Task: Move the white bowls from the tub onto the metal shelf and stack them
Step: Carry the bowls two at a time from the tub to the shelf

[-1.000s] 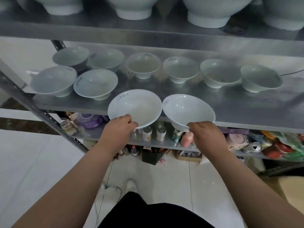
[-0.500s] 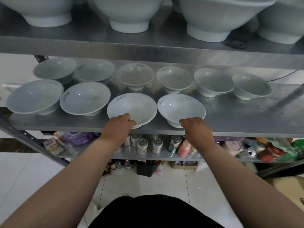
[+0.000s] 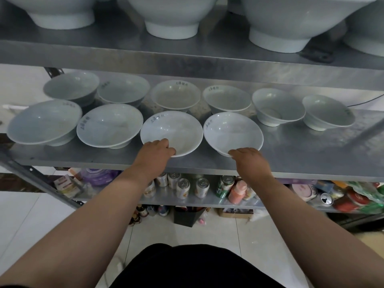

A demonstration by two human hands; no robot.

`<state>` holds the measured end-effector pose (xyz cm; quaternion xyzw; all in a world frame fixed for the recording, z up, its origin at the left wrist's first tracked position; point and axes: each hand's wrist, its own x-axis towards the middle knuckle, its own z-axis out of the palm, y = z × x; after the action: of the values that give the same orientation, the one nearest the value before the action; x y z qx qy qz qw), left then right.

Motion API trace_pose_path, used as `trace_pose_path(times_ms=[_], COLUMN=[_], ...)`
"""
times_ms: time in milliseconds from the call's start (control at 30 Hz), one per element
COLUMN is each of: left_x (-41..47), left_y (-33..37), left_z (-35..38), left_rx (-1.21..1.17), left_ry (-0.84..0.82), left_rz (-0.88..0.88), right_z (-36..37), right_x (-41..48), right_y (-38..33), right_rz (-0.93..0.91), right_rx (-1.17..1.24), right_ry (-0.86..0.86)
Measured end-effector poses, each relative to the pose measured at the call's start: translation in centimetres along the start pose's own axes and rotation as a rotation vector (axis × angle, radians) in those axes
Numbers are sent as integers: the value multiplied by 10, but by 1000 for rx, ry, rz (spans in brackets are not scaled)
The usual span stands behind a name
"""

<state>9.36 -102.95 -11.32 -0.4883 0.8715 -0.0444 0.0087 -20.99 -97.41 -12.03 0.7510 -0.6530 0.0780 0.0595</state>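
Two white bowls stand side by side in the front row of the metal shelf (image 3: 311,161). My left hand (image 3: 154,154) grips the near rim of the left bowl (image 3: 172,129). My right hand (image 3: 250,161) grips the near rim of the right bowl (image 3: 233,132). Both bowls rest on the shelf surface. Several more white bowls, each standing singly, fill the back row and the left of the shelf. The tub is out of sight.
An upper shelf (image 3: 187,57) carrying large white bowls hangs close above. Below, a lower shelf (image 3: 207,201) holds drink cans, bottles and packets. A slanted metal brace (image 3: 41,183) runs at the left. The shelf's right front part is bare metal.
Both hands have pushed the two bowls from the shelf's front edge further onto the shelf, beside the other front-row bowls. My view has moved closer.
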Motion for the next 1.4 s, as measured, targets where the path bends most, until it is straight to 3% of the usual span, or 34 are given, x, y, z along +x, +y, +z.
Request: trace_pose_path(times_ms=[733,933,1067,1400], left_x=[11,-5,-9,1], left_y=[-6,-8,-3,4], left_z=[8,19,19,9], left_rx=[-19,-97,-144,-71], left_ry=[-16,143,195,56], left_rz=[-6,42,28,-30], right_z=[8,7,5,4], right_x=[8,-1,-2,0], right_y=[13,12,10,10], right_rz=[-24,-52,-92,-58], right_rx=[32,30,52,27], right_ry=[-35,-56,21,-69])
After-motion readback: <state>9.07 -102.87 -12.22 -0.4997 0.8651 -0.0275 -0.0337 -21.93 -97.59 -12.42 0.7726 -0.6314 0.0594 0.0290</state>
